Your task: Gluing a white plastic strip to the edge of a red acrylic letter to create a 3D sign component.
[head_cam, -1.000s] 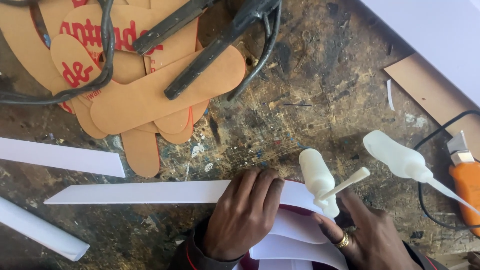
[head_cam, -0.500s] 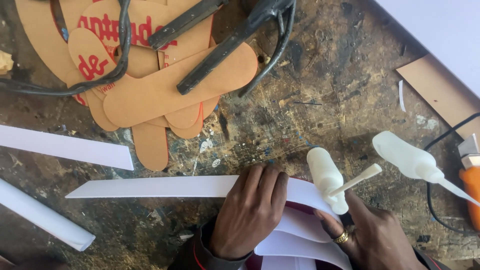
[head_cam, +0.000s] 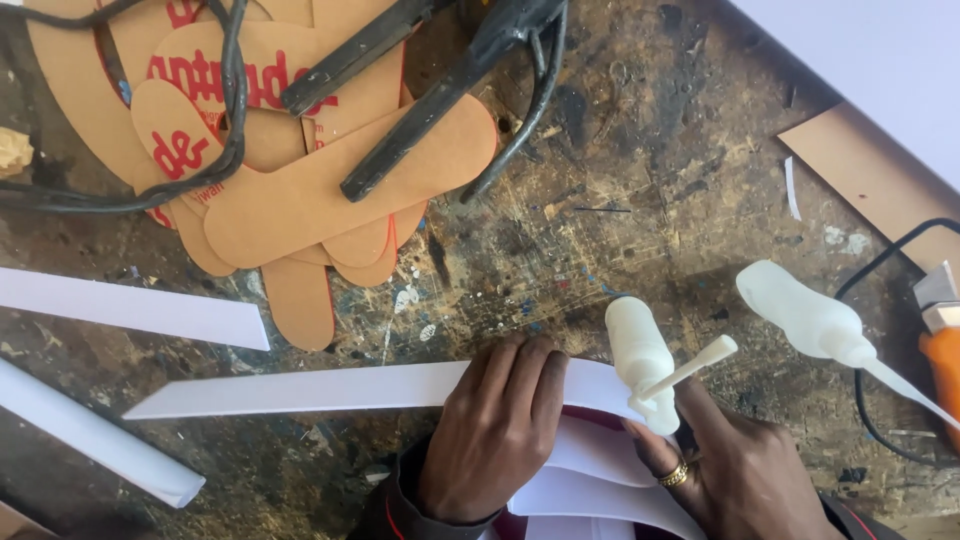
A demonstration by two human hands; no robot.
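My left hand point(head_cam: 495, 430) lies flat, fingers together, pressing down on a long white paper strip point(head_cam: 300, 390) that runs left across the scarred workbench. My right hand point(head_cam: 735, 470), with a gold ring on one finger, grips a small white glue bottle point(head_cam: 640, 360) at its lower end; the thin nozzle point(head_cam: 690, 368) points up and to the right. More white strips point(head_cam: 600, 480) curl beneath both hands, over something dark red.
A second white glue bottle point(head_cam: 805, 315) lies at the right, beside an orange utility knife point(head_cam: 940, 345) and a black cable. Tan cardboard sole templates point(head_cam: 320, 200) with black cords and tools lie at top left. Two more white strips point(head_cam: 130, 310) lie at left.
The view has drifted slightly. Both hands stay in place on the strip and the bottle.
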